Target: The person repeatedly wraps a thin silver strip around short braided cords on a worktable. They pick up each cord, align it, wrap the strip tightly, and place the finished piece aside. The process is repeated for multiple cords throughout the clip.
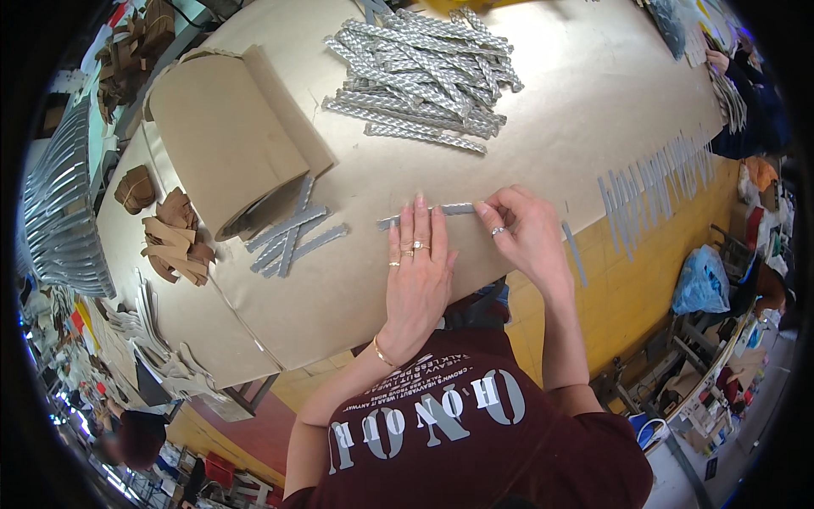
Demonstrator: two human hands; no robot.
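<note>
A narrow grey strip [458,209] with a silver braided edge lies crosswise on the paper-covered table in front of me. My left hand [420,276] rests flat on it, fingers stretched out, pressing its left part down. At its right end, my right hand [521,233] pinches the strip between thumb and fingers. Left of my hands, several similar strips [292,237] lie crossed over each other. Beyond them is a large heap of silver braided straps [424,72]. A single grey strip [574,253] hangs over the near table edge, right of my right hand.
A curved brown sheet [229,136] stands at the left, with brown cut pieces [176,237] beside it. Grey strips [657,187] line the table edge at right. Another person's hand [718,61] shows at far right, above a blue plastic bag [702,280].
</note>
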